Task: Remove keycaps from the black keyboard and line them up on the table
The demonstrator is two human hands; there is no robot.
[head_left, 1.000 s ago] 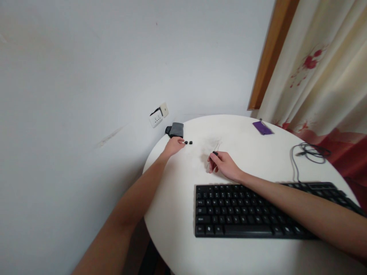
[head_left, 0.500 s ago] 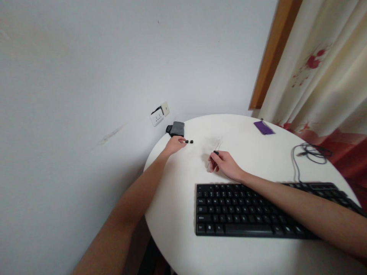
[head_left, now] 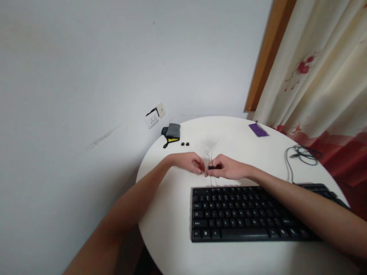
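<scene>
A white wall (head_left: 86, 76) stands behind and to the left of a round white table (head_left: 169, 214). A cream curtain (head_left: 323, 68) with red flowers and a red lower band hangs at the right. The black keyboard (head_left: 241, 214) lies near the table's front edge, and the right forearm extends above it.

The right hand (head_left: 228, 167) pinches the black body of the wire tool between thumb and fingers. The left hand (head_left: 191, 162) is just beside its fingertips with fingers curled; whether these grip anything cannot be determined.

A folded grey cloth (head_left: 173, 130) with a yellow underside rests at the far left edge. A coiled cable (head_left: 306, 154) lies at the right, beyond the keyboard.

The wire tool (head_left: 211, 167) is located between the 2 hands, thin wires projecting from both ends. Near the cloth, 2 small black pieces (head_left: 187, 144) lie side by side, apart.
</scene>
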